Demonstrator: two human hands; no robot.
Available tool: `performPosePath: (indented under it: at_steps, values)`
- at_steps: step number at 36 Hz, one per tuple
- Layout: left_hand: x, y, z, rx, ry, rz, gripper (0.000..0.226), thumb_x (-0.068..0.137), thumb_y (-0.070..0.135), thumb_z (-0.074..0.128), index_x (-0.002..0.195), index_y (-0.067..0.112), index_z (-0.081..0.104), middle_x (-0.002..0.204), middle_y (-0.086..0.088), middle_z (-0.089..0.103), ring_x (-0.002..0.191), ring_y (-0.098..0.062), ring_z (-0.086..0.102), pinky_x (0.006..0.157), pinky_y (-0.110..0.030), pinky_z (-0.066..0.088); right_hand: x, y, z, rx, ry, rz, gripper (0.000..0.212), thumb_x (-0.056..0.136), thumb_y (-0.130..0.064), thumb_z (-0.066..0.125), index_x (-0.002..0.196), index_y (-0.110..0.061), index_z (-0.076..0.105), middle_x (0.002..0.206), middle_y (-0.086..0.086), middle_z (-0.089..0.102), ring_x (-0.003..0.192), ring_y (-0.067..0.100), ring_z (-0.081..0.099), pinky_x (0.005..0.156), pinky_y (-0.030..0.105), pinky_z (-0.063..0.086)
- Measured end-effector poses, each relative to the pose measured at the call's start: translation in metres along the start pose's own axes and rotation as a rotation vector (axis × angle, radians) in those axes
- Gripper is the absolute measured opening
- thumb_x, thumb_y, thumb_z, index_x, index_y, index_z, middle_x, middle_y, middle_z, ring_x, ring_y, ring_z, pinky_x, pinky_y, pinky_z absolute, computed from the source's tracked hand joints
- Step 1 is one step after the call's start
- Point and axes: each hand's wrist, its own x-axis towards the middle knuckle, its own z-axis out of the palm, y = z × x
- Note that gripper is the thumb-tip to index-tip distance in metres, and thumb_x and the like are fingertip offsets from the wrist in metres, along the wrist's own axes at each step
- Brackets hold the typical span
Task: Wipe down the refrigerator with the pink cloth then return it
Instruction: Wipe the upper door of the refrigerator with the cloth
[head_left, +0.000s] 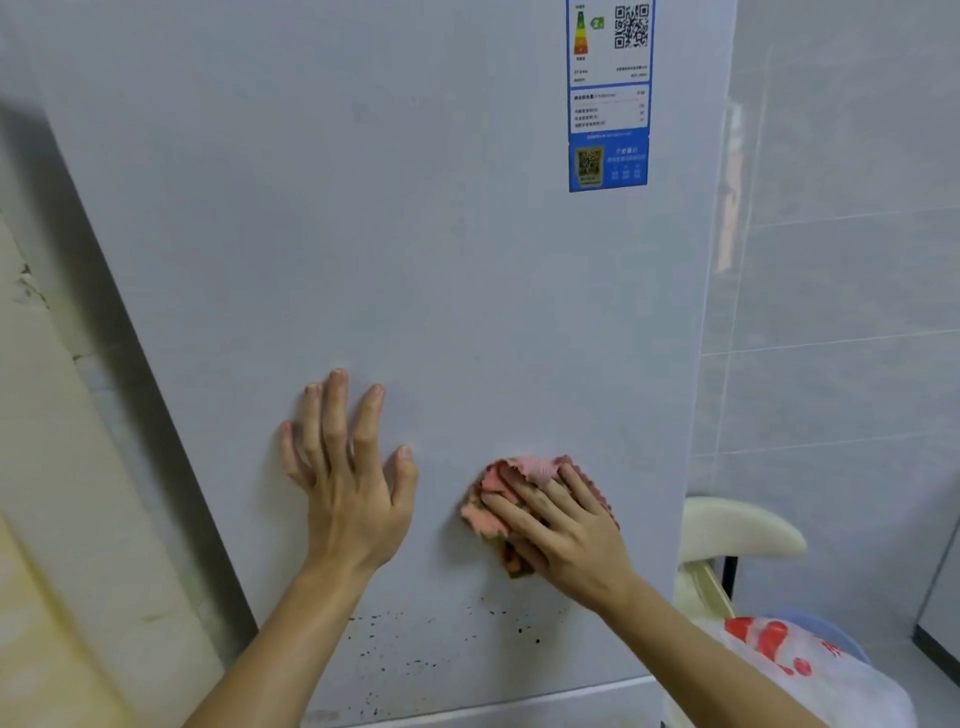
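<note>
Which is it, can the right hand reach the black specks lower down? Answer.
Probably yes: the right hand presses the pink cloth on the refrigerator door, the black specks lie just below on the same surface, and the left hand rests aside.

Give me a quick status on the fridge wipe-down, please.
Left hand flat on refrigerator door. Right hand pressing pink cloth against it. Dark specks below; nothing blocking.

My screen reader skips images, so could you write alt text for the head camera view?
A person's right hand presses a crumpled pink cloth against a white refrigerator door, while the left hand braces on the door beside it. Dark specks dot the door below the hands; a blue energy label sits upper right.
</note>
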Motion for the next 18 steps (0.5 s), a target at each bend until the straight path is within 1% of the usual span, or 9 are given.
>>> performPosePath:
  at_steps: [2, 4, 6, 8, 10, 12, 15, 18]
  values:
    - [-0.001, -0.004, -0.001, 0.001, 0.007, -0.008, 0.062, 0.099, 0.03, 0.051, 0.157, 0.014, 0.035, 0.171, -0.018, 0.022, 0.161, -0.036, 0.012, 0.125, -0.065, 0.009, 0.015, 0.007, -0.005, -0.005, 0.005, -0.013, 0.046, 0.107, -0.034, 0.056, 0.152, -0.025, 0.053, 0.157, -0.002, 0.052, 0.142, 0.018, 0.054, 0.128, 0.046, 0.022]
    - [-0.003, -0.009, -0.003, 0.004, 0.001, -0.012, 0.062, 0.099, 0.03, 0.05, 0.157, 0.014, 0.035, 0.171, -0.017, 0.022, 0.16, -0.037, 0.013, 0.125, -0.066, 0.01, 0.041, 0.015, -0.011, -0.013, 0.075, 0.046, 0.045, 0.107, -0.033, 0.055, 0.152, -0.025, 0.053, 0.162, 0.0, 0.045, 0.144, 0.02, 0.051, 0.128, 0.052, 0.022]
    - [-0.004, -0.014, -0.006, 0.01, -0.006, -0.008, 0.062, 0.099, 0.029, 0.05, 0.157, 0.015, 0.035, 0.171, -0.017, 0.022, 0.16, -0.038, 0.014, 0.124, -0.067, 0.011, 0.079, 0.027, -0.021, -0.049, 0.187, 0.182, 0.046, 0.107, -0.035, 0.053, 0.153, -0.029, 0.05, 0.165, 0.002, 0.037, 0.147, 0.023, 0.047, 0.127, 0.059, 0.016]
    - [-0.003, -0.02, -0.009, 0.019, -0.003, -0.001, 0.063, 0.098, 0.028, 0.051, 0.158, 0.015, 0.035, 0.17, -0.017, 0.023, 0.16, -0.038, 0.015, 0.124, -0.067, 0.012, 0.123, 0.04, -0.031, -0.073, 0.276, 0.34, 0.048, 0.107, -0.037, 0.05, 0.154, -0.032, 0.048, 0.167, 0.004, 0.032, 0.153, 0.026, 0.038, 0.126, 0.064, 0.009]
    - [0.001, -0.025, -0.012, 0.026, 0.007, 0.006, 0.063, 0.098, 0.028, 0.051, 0.158, 0.015, 0.035, 0.17, -0.017, 0.023, 0.16, -0.037, 0.014, 0.124, -0.066, 0.012, 0.162, 0.048, -0.038, -0.066, 0.35, 0.482, 0.052, 0.104, -0.034, 0.051, 0.156, -0.029, 0.047, 0.169, 0.011, 0.03, 0.157, 0.029, 0.03, 0.127, 0.064, 0.008]
    - [0.005, -0.03, -0.015, 0.031, 0.012, 0.012, 0.064, 0.098, 0.029, 0.051, 0.158, 0.015, 0.034, 0.17, -0.017, 0.022, 0.16, -0.037, 0.013, 0.125, -0.065, 0.011, 0.187, 0.048, -0.04, -0.084, 0.404, 0.584, 0.054, 0.103, -0.031, 0.052, 0.157, -0.026, 0.046, 0.168, 0.018, 0.031, 0.157, 0.033, 0.028, 0.128, 0.062, 0.013]
    - [0.01, -0.038, -0.017, 0.04, 0.004, 0.018, 0.067, 0.097, 0.033, 0.051, 0.159, 0.016, 0.033, 0.171, -0.018, 0.02, 0.16, -0.037, 0.012, 0.125, -0.065, 0.01, 0.195, 0.032, -0.034, -0.11, 0.428, 0.612, 0.053, 0.105, -0.027, 0.05, 0.158, -0.023, 0.045, 0.166, 0.021, 0.033, 0.157, 0.035, 0.027, 0.127, 0.061, 0.018]
    - [0.011, -0.042, -0.018, 0.042, -0.014, 0.032, 0.07, 0.096, 0.036, 0.052, 0.16, 0.018, 0.031, 0.171, -0.017, 0.019, 0.161, -0.037, 0.011, 0.124, -0.067, 0.01, 0.178, 0.009, -0.027, -0.08, 0.367, 0.54, 0.052, 0.106, -0.03, 0.045, 0.158, -0.023, 0.045, 0.167, 0.018, 0.032, 0.157, 0.032, 0.027, 0.128, 0.057, 0.019]
